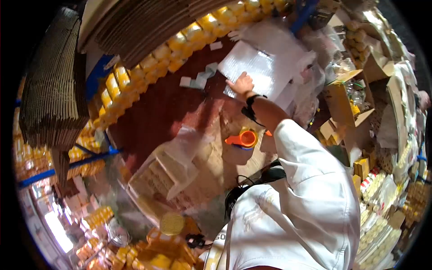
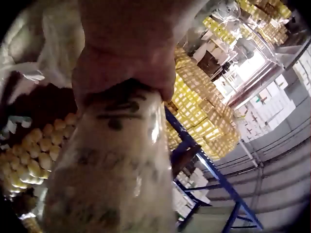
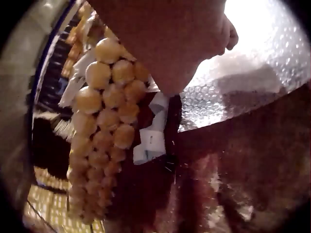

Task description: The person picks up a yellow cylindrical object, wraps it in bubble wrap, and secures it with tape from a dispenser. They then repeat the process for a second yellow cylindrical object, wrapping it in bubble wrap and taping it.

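Observation:
In the head view, my right hand [image 1: 243,85], with a dark band at its wrist, rests on a shiny sheet of bubble wrap [image 1: 252,60]. The right wrist view shows that hand [image 3: 170,39] at the top, its fingertips over the bubble wrap [image 3: 228,97]. At the top of the left wrist view, my left hand [image 2: 126,63] grips the narrow end of a plastic-covered package [image 2: 116,165] with dark writing on it. The package widens downward, and it hides the left fingertips. No left hand shows clearly in the head view.
White paper pieces [image 1: 200,80] lie on the red surface [image 1: 153,121] beside a row of yellow packs [image 1: 166,51]. Nearer me are an orange tool with a ring [image 1: 246,139] and plastic-covered cardboard [image 1: 157,175]. Cardboard stacks [image 1: 54,90] stand left; an opened box [image 1: 348,99] stands right.

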Available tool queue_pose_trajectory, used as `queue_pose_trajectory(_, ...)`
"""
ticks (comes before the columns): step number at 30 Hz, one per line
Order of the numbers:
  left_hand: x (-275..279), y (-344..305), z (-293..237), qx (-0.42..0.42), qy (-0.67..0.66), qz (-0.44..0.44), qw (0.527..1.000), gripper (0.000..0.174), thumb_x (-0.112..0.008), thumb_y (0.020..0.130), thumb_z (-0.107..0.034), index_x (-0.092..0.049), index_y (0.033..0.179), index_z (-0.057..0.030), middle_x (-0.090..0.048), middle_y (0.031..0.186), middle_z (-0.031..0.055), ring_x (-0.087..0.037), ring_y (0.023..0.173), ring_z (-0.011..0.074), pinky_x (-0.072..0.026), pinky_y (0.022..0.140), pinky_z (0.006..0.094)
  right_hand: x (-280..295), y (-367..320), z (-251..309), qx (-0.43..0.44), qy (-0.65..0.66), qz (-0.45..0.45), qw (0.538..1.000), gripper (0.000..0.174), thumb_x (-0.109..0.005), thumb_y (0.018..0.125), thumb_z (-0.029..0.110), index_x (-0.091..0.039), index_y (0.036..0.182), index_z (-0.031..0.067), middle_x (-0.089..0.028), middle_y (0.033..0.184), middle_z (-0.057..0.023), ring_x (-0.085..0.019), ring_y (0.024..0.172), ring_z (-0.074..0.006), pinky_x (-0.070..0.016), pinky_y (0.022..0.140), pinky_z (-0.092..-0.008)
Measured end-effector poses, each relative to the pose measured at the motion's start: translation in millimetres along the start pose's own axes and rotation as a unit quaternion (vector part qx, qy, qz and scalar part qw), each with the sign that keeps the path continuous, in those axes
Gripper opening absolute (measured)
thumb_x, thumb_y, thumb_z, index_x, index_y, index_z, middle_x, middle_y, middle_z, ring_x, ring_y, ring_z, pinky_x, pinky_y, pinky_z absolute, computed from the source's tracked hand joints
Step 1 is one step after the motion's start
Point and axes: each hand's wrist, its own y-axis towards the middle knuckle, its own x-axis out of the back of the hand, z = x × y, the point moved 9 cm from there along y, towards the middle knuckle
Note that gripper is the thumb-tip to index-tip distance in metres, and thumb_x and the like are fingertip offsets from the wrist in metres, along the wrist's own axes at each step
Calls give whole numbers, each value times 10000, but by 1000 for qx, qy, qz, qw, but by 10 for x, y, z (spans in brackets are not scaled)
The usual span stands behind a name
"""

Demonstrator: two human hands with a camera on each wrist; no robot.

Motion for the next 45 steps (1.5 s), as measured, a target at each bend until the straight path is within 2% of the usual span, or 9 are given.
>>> queue_pose_trajectory(5, 7, -601, 944, 91, 18, -18, 996, 761, -680, 905, -498, -411, 1502, -110, -484, 1459, 189, -596, 1195, 315, -562, 942, 432, -142, 98, -229, -127, 25, 47, 991, 927, -676, 800, 589, -352, 1382, -56, -520, 1290, -218, -521, 1238, -368, -531, 880, -484)
queue_pose_trajectory(9, 45, -841, 1427, 153, 32, -28, 987, 767, -659, 903, -538, -417, 1497, -117, -510, 1433, 187, -617, 1161, 316, -570, 927, 451, -686, 551, -304, 27, 96, -30, 995, 601, -631, 844, 367, -531, 1159, -135, -645, 1095, -302, -641, 1010, -455, -539, 889, -467)
queue_pose_trajectory(14, -72, -754, 1863, 225, 33, 23, 974, 778, -632, 901, -589, -425, 1491, -127, -543, 1399, 184, -643, 1119, 318, -580, 908, 475, -367, 110, -827, -3, 513, 244, 823, 161, -622, 924, 201, -694, 901, 59, -682, 887, -31, -635, 783, -143, -523, 648, -329)
queue_pose_trajectory(18, -357, -598, 2137, 286, 11, 102, 953, 789, -610, 900, -630, -431, 1487, -134, -569, 1372, 181, -664, 1085, 319, -588, 893, 494, 781, -552, -1000, 17, 557, 170, 813, 235, -675, 929, 221, -659, 821, 13, -666, 790, -24, -611, 686, -144, -497, 579, -333)
queue_pose_trajectory(22, -847, -407, 2373, 350, -51, 227, 907, 802, -588, 898, -670, -437, 1482, -141, -595, 1345, 179, -685, 1052, 320, -596, 878, 514, 2072, -1493, -492, 216, 197, -84, 953, 413, -783, 861, 396, -633, 836, 12, -691, 734, -140, -647, 605, -252, -516, 576, -372)
queue_pose_trajectory(26, -2015, -698, 2261, 364, -142, 341, 855, 774, -550, 928, -672, -475, 1441, -97, -649, 1249, 174, -704, 972, 324, -607, 826, 479, 1847, -2310, 99, 267, 124, 35, 955, 349, -670, 947, 399, -596, 1039, 71, -669, 773, -178, -653, 702, -355, -519, 652, -458)
queue_pose_trajectory(30, -1944, -814, 2366, 360, -51, 304, 880, 667, -538, 970, -578, -506, 1399, -68, -666, 1191, 161, -702, 934, 304, -601, 800, 444, 722, -3124, 317, 322, 434, 401, 740, 282, -650, 903, 73, -597, 1180, 57, -677, 1066, -97, -663, 925, -215, -549, 765, -380)
queue_pose_trajectory(39, -1425, -653, 2437, 384, 68, 227, 892, 578, -535, 995, -506, -535, 1359, -57, -678, 1138, 150, -699, 895, 283, -594, 775, 412, 876, -3342, 148, 263, 255, 254, 895, 218, -706, 813, 154, -693, 922, -34, -713, 929, -162, -691, 851, -216, -540, 738, -369)
queue_pose_trajectory(45, -1364, -636, 2358, 399, 68, 195, 893, 519, -533, 1012, -458, -554, 1332, -50, -686, 1103, 143, -697, 869, 269, -590, 758, 391, 350, -3374, 250, 274, 472, 370, 752, 235, -714, 817, 138, -737, 983, -27, -729, 886, -110, -643, 843, -132, -519, 686, -364)
